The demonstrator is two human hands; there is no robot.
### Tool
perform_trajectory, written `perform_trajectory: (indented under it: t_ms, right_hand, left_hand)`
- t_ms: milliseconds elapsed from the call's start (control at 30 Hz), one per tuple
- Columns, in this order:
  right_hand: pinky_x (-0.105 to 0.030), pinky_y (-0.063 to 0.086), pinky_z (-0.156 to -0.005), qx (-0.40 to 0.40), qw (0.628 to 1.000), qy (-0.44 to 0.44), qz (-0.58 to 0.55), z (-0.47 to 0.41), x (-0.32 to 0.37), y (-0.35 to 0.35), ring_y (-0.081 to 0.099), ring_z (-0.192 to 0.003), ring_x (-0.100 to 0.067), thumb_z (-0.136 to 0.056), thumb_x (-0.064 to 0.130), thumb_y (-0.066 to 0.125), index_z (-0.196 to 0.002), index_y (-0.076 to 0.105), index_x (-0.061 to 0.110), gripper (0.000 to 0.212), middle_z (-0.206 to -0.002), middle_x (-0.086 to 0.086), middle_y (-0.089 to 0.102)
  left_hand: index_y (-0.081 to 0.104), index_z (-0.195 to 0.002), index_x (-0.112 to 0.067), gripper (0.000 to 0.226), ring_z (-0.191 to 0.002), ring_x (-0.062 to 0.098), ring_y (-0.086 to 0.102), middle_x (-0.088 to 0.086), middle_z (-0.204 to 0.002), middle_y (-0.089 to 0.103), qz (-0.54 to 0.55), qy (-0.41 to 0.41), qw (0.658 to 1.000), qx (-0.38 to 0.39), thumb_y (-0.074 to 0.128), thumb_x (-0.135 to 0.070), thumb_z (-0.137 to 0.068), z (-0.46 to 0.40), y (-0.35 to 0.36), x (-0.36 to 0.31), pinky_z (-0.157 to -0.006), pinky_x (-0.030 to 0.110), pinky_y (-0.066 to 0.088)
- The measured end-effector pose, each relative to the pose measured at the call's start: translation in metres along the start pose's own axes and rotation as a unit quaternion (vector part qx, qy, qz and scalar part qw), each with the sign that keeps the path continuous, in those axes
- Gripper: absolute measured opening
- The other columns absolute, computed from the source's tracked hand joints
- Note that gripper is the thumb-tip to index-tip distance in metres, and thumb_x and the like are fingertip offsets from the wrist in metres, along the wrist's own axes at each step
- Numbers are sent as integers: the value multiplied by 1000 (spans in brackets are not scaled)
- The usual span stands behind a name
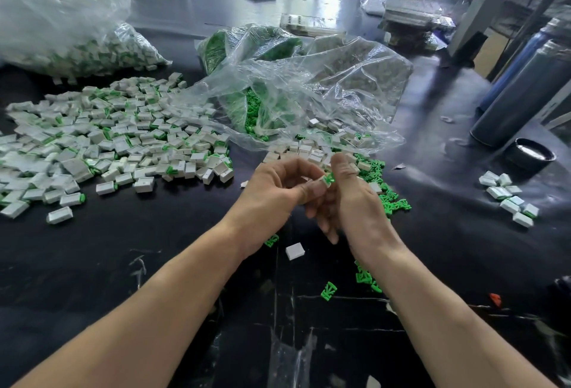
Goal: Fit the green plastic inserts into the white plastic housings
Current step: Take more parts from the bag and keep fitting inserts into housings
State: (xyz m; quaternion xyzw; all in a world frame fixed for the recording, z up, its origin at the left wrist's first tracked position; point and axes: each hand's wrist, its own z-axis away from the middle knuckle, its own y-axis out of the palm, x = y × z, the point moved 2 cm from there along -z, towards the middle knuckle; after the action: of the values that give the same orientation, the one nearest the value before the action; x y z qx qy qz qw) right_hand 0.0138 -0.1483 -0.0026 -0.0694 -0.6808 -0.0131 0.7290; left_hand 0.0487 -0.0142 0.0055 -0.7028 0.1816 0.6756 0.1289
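Observation:
My left hand [275, 189] pinches a small white housing [324, 181] between thumb and fingers at the middle of the black table. My right hand [349, 196] holds a green insert [330, 178] against that housing, thumb raised above it. Loose green inserts [392, 202] lie right of my hands, with empty white housings [309, 149] just behind them. A wide pile of housings with green inserts in them [108, 140] covers the left of the table. A single white housing [295, 251] and a green insert [328, 291] lie between my forearms.
Crumpled clear bags [309, 94] holding green inserts and white housings lie behind my hands. A big full bag [77, 44] sits far left. A small group of housings [509, 199] lies at the right, near dark cylinders [519, 97] and a black lid [531, 154].

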Motion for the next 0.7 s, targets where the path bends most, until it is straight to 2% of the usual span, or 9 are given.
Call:
perform_trajectory:
  t_ms: [100, 167, 233, 300, 333, 433, 567, 633, 700]
  right_hand:
    - [-20, 30, -36, -31, 999, 20, -16, 0, -2, 4, 44, -39, -12, -102, 65, 32, -58, 70, 26, 70, -51, -1, 55]
    - [-18, 31, -37, -67, 997, 34, -15, -2, -3, 5, 42, -37, -7, -102, 61, 34, -55, 69, 33, 65, -46, 8, 51]
    - [-27, 40, -47, -100, 994, 32, 15, -5, -6, 7, 51, -46, -9, -92, 63, 34, -61, 71, 42, 54, -48, 9, 56]
    - [-43, 48, -61, -115, 993, 18, 22, -7, -9, 9, 59, -61, -21, -81, 67, 33, -66, 72, 41, 49, -57, 5, 61]
    - [-46, 47, -66, -123, 992, 11, 26, -8, -9, 9, 59, -65, -24, -77, 69, 31, -65, 72, 40, 51, -60, 3, 61]
    - [-39, 42, -67, -140, 989, -4, 49, -10, -12, 9, 54, -62, -19, -81, 65, 28, -57, 69, 41, 53, -59, 7, 60]
    - [-26, 39, -60, -148, 986, -13, 76, -9, -13, 8, 53, -57, -6, -89, 51, 28, -50, 66, 45, 55, -47, 18, 57]
    - [-25, 39, -60, -150, 986, -13, 67, -9, -13, 8, 54, -58, -6, -89, 51, 28, -51, 68, 44, 55, -48, 18, 58]
    - [-30, 44, -63, -140, 989, -7, 43, -11, -17, 8, 60, -64, -12, -88, 52, 31, -58, 72, 41, 52, -56, 14, 65]
  left_hand:
    - [60, -104, 15, 16, -71, 29, 62, 24, -80, 65, 13, -8, 1000, 10, 64, 2, -95, 1, 5, 1, -75, 33, 56]
    - [63, -103, 13, 14, -77, 26, 64, 20, -85, 68, 8, -17, 1000, 2, 65, 2, -94, 1, 8, 1, -81, 33, 56]
    - [66, -100, 9, 8, -74, 16, 65, 12, -81, 69, 10, -20, 1000, -6, 66, 4, -93, 1, 10, 4, -75, 24, 56]
    - [67, -98, 8, 6, -67, 11, 65, 8, -76, 70, 27, -22, 999, -14, 66, 5, -92, 1, 12, 6, -67, 19, 53]
    - [67, -98, 8, 7, -66, 11, 65, 8, -76, 70, 32, -24, 999, -17, 67, 5, -92, 1, 12, 7, -66, 18, 53]
    - [68, -97, 7, 6, -64, 9, 65, 7, -75, 70, 45, -27, 998, -23, 67, 5, -92, 1, 12, 8, -64, 18, 52]
    - [67, -98, 11, 11, -66, 10, 65, 9, -78, 71, 34, -22, 999, -25, 70, 2, -91, 1, 11, 7, -64, 18, 53]
    - [68, -97, 11, 11, -67, 11, 66, 10, -78, 71, 26, -17, 999, -24, 71, 2, -90, 1, 11, 6, -66, 18, 53]
    - [69, -96, 10, 9, -67, 12, 66, 10, -76, 71, 22, -15, 999, -26, 71, 3, -90, 1, 11, 6, -66, 18, 53]
